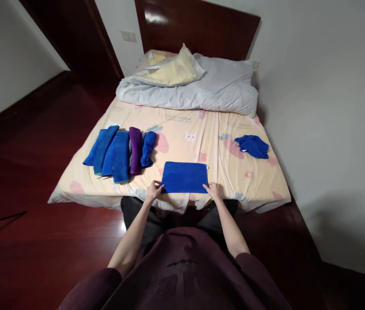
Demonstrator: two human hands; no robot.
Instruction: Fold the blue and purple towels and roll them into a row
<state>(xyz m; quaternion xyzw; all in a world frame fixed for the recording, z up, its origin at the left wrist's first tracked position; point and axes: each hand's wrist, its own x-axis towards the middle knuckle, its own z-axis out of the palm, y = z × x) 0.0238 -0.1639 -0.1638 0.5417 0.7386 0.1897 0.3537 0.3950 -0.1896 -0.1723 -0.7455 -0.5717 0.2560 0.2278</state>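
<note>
A blue towel (184, 177) lies folded into a flat rectangle near the front edge of the bed (202, 129). My left hand (154, 190) pinches its near left corner. At the near right corner, my right hand (213, 190) grips the cloth. To the left of the towel lies a row of folded towels (119, 150), mostly blue with one purple among them. A crumpled blue towel (252, 146) sits apart on the right side of the bed.
A grey duvet (202, 88) and a yellow pillow (172, 71) are bunched at the head of the bed against a dark headboard (198, 28). Dark red wooden floor (24, 172) lies to the left; a white wall (331, 107) runs along the right.
</note>
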